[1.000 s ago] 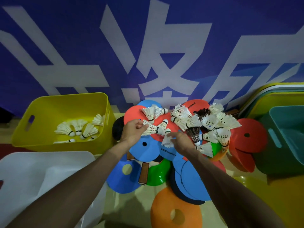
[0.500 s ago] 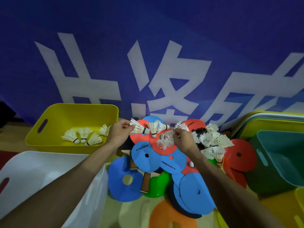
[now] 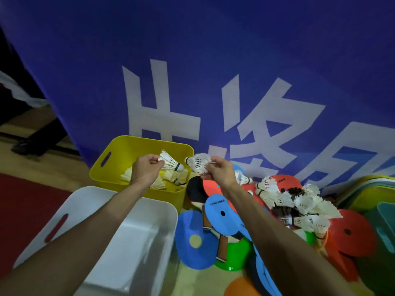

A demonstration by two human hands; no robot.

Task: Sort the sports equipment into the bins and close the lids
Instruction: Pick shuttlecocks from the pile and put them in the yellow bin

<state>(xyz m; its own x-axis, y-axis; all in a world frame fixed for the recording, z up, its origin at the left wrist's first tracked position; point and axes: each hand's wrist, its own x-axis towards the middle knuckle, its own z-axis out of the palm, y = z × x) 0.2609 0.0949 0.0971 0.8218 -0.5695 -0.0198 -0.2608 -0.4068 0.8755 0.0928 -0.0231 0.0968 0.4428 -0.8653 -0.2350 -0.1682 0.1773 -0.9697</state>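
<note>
Shuttlecocks: one pinched in the left hand, one pinched in the right hand, both over the yellow bin, corks nearly touching.

The near bin was white, with a handle slot showing red. The far bin was yellow. The shuttlecocks were white, each with a black band at the cork; a few in the pile had dark feathers. The flat discs were red, blue, green and orange, one blue disc showing a yellow centre. The backdrop was blue-violet with large white characters. The floor mat was dark red.
</note>
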